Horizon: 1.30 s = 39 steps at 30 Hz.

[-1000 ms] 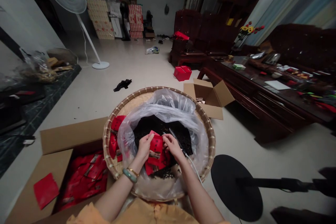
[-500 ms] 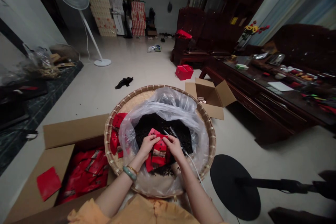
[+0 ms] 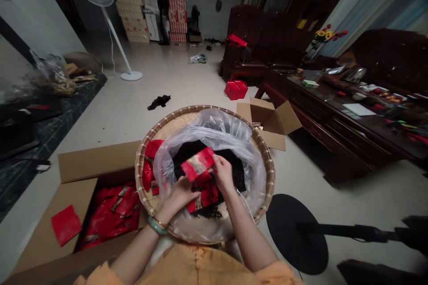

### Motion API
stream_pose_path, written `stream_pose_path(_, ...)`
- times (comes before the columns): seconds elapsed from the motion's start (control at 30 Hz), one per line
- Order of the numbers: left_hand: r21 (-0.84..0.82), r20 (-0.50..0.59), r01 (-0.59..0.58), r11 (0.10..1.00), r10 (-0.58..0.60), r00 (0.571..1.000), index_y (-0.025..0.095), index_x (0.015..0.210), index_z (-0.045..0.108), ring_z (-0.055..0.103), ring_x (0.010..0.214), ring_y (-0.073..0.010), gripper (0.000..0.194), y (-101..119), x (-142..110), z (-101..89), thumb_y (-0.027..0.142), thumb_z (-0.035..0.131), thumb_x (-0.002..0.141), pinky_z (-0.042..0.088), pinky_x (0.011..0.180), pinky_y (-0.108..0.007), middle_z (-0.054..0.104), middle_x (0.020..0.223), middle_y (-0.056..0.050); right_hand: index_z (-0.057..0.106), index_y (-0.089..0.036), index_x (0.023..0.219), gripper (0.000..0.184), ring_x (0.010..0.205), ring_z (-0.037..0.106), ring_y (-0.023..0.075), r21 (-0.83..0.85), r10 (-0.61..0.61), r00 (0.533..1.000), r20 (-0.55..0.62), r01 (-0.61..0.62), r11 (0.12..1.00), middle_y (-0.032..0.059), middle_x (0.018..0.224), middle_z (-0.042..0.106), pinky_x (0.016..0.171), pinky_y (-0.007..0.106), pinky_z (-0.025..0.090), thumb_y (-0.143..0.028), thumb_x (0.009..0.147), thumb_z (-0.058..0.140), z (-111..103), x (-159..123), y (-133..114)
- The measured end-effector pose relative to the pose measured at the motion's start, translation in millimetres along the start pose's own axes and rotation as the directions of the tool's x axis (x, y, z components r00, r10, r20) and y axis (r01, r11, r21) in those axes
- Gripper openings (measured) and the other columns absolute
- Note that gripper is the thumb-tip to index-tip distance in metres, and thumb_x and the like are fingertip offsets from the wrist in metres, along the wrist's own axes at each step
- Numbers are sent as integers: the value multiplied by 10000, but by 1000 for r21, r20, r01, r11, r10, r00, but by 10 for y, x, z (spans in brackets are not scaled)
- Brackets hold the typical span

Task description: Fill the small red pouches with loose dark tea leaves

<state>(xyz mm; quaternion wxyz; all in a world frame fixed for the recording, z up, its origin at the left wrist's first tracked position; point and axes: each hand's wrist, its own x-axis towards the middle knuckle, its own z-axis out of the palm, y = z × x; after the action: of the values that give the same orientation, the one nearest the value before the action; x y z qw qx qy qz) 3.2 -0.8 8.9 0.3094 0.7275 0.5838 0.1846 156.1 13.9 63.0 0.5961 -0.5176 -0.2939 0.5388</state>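
In the head view my right hand (image 3: 223, 173) pinches a red packet (image 3: 198, 164) by its right end, tilted over the basket. My left hand (image 3: 180, 193) is below the packet's lower left corner, thumb spread from the fingers; its fingertips are partly hidden. Beneath both hands several red packets (image 3: 209, 192) lie on dark, shredded-looking dried material (image 3: 238, 167). That material sits in a clear plastic bag (image 3: 256, 164), opened out inside a round woven basket (image 3: 271, 173). More red packets (image 3: 149, 173) rest between bag and basket wall on the left.
Left of the basket, an open cardboard box (image 3: 100, 160) holds many red packets, with one red packet (image 3: 66, 225) on its flap. A smaller open carton (image 3: 277, 129) stands beyond the basket at right. A black round stand base (image 3: 296, 234) and a dark wooden table (image 3: 314, 129) are to the right.
My right hand has raised a red packet up and left, away from the stack. My left hand has come off the packet, moving down and left, with its thumb apart.
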Motion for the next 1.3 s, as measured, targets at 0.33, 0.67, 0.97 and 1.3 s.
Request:
stream_pose_path(0.33,285,-187,20,958,35,982,138,1209,494,498,986,-277,449,-2,40,99,361,505,819,401,823,-382,537,1087,-149,682,-160,933,266,852,646,193,-476,-26,960,278,161,865,79,928,698,823,352,490,-344,787,556,-71,93,274)
stream_pose_path(0.67,13,-104,125,992,-123,987,168,1088,614,624,835,-206,310,-114,440,9,263,491,820,422,742,-276,683,910,-92,677,-138,980,287,959,596,225,-854,-253,941,225,316,414,124,993,671,887,330,429,-155,814,443,-705,104,545)
stream_pose_path(0.97,-89,104,88,992,-78,991,140,1420,210,645,763,-222,1046,-94,169,-21,302,747,537,402,635,-247,675,939,-101,599,-185,954,263,801,634,226,-971,33,986,163,155,179,91,880,675,664,279,416,-339,741,621,-730,-203,492)
stream_pose_path(1.3,-455,106,148,878,-112,988,157,1134,567,514,508,-126,668,-153,146,97,107,698,481,369,503,-212,592,569,55,468,-186,1220,541,837,629,197,-885,-3,986,169,153,439,54,916,662,723,271,447,-177,697,603,-708,-139,703)
